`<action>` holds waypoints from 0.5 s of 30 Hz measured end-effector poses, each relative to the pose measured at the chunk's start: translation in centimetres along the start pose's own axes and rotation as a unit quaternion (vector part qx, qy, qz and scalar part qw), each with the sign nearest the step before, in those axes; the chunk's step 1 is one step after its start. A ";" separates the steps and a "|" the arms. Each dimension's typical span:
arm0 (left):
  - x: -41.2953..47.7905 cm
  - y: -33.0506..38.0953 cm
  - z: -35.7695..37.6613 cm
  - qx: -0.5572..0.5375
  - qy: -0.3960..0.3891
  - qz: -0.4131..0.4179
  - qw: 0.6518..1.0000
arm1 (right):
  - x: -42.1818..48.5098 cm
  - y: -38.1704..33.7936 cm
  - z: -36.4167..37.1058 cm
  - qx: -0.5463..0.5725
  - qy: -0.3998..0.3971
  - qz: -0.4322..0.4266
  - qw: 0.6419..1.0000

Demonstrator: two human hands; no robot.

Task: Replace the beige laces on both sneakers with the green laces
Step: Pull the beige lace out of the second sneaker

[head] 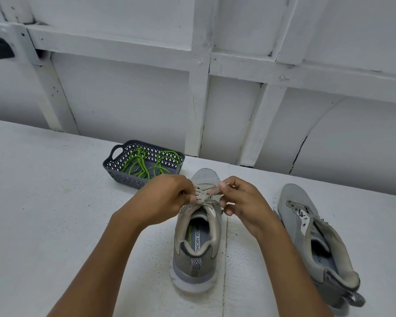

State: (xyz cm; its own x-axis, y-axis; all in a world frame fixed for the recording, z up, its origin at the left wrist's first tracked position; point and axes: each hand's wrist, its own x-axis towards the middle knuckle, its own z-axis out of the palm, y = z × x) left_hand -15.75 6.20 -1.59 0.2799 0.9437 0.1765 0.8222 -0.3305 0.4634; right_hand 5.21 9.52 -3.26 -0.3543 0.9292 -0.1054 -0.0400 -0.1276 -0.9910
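- i see the left hand (167, 197) over the front of the middle sneaker (197, 248), fingers curled, its tips pinching the beige lace (205, 196) at the left row of eyelets.
- the right hand (245, 204) sits just across from it, thumb and forefinger pinching a strand of the same lace pulled out to the right; the other fingers are curled under.
- the middle sneaker stands upright on the white table (55, 213), heel toward me and toe pointing away, with the beige lace crossing over its tongue between the two hands.
- the second sneaker (318, 236) lies well apart to the right, tipped toward its side, its eyelets showing.
- the green laces (144, 165) lie in loose loops inside the grey basket (124, 177), which sits on the table behind the left hand, near the white panelled wall (124, 99).
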 end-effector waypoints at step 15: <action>-1.2 -2.0 -2.0 -0.449 0.139 -0.060 0.881 | 0.1 0.2 -2.7 -0.055 0.048 0.035 0.997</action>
State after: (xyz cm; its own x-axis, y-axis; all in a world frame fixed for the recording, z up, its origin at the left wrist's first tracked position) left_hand -18.71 5.74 -0.94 -0.0175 0.9737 0.2271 0.0798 -0.2251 0.9711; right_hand 7.72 10.58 -3.72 -0.2610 0.9491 -0.1761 0.0853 -0.1590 -0.9836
